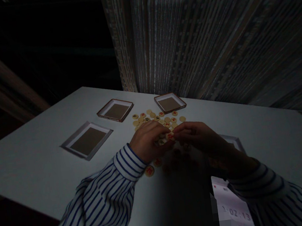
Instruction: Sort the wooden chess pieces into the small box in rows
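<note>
Round pale game pieces point(167, 119) with red or black characters lie in a loose heap on the white table point(141, 216). Over the near part of the heap, my left hand point(151, 139) is curved, its fingers and thumb closing round a red-marked piece point(170, 136). The fingertips of my right hand point(197, 134) are pinched together at the right edge of that same piece. A black-marked piece point(161, 141) shows beneath my left hand. Nearer to me, another red-marked piece point(149, 170) lies beside my left cuff. Shadow darkens several pieces below my hands.
Shallow open boxes stand at the left point(87, 140), back left point(115, 110) and back right point(170, 103). Another box point(234, 143) is partly behind my right forearm. A lit phone screen point(232, 205) lies near the front edge. Striped curtains point(158, 35) hang behind the table.
</note>
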The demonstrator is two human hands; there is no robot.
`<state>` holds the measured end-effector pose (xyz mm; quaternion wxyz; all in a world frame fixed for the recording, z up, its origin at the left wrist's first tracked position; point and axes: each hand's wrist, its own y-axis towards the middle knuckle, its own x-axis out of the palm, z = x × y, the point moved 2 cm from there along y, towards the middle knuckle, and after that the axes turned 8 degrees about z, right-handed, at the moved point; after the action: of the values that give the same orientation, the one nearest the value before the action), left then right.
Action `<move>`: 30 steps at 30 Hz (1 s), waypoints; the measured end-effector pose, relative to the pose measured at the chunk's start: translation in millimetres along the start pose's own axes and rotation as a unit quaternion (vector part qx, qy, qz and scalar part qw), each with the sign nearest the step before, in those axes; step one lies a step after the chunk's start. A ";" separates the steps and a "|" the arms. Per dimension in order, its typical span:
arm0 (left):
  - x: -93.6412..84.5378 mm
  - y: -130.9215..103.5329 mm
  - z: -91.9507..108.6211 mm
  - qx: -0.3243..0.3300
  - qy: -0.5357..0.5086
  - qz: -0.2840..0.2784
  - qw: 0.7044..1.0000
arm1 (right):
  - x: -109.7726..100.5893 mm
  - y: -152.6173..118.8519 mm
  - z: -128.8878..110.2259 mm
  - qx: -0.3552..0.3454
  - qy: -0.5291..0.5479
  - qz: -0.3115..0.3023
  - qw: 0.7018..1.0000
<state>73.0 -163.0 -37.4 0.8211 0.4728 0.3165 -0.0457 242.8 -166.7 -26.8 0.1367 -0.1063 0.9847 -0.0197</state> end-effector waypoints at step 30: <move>8.1 1.5 -8.2 -0.438 -0.313 0.002 0.843 | 6.8 -10.0 -3.6 -0.294 -0.242 0.068 0.922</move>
<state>76.1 -153.7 -43.7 0.9982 0.0247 0.0290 -0.0465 237.5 -177.9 -24.5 0.3342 -0.0762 0.8882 0.3058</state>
